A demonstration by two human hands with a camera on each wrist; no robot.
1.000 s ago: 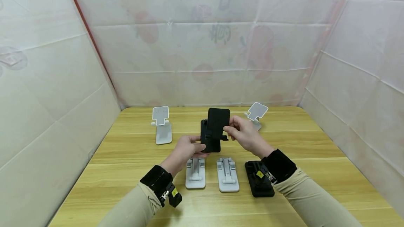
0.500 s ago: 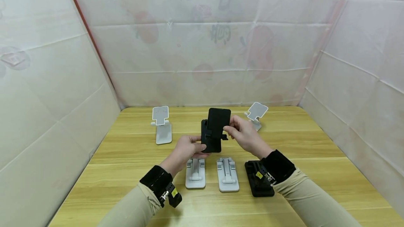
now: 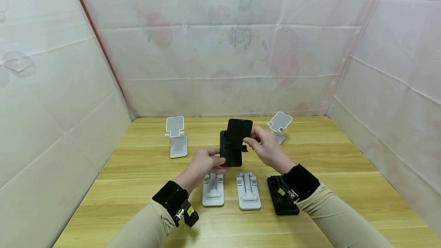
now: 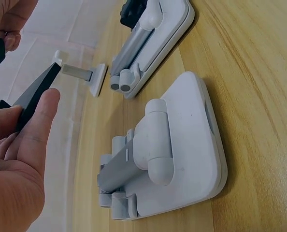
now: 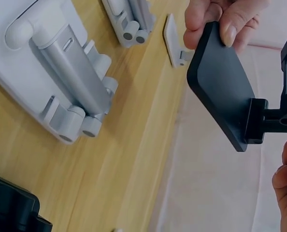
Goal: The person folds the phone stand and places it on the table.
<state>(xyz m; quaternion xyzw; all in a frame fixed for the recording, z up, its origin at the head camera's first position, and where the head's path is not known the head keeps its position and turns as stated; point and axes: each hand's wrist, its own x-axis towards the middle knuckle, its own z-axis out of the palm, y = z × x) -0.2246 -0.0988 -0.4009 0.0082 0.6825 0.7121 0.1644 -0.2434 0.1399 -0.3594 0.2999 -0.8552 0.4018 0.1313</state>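
A black folding phone stand (image 3: pixel 238 135) is held up above the table, its upper plate raised away from its base. My left hand (image 3: pixel 204 162) pinches the lower edge of the base, thumb on the face; in the right wrist view the flat base (image 5: pixel 221 82) is seen edge-on. With thumb and fingers, my right hand (image 3: pixel 267 146) grips the right edge of the upper plate. At the left wrist view's edge, the left hand (image 4: pixel 18 188) is large and the stand (image 4: pixel 35 96) only partly shows. Below the hands lie two folded white phone stands, the left one (image 3: pixel 213 190) and the right one (image 3: pixel 249 190).
A folded black stand (image 3: pixel 280 200) lies under the right wrist. Two unfolded white-grey stands stand at the back, one left (image 3: pixel 178 146) and one right (image 3: pixel 281 121). Pale printed sheets (image 3: pixel 220 56) enclose the wooden table (image 3: pixel 138 186) behind and at both sides.
The black stand's upper plate has shifted very slightly right and down, and a small arm at its side has drawn inward. Both hands keep their grip; the other stands have not moved.
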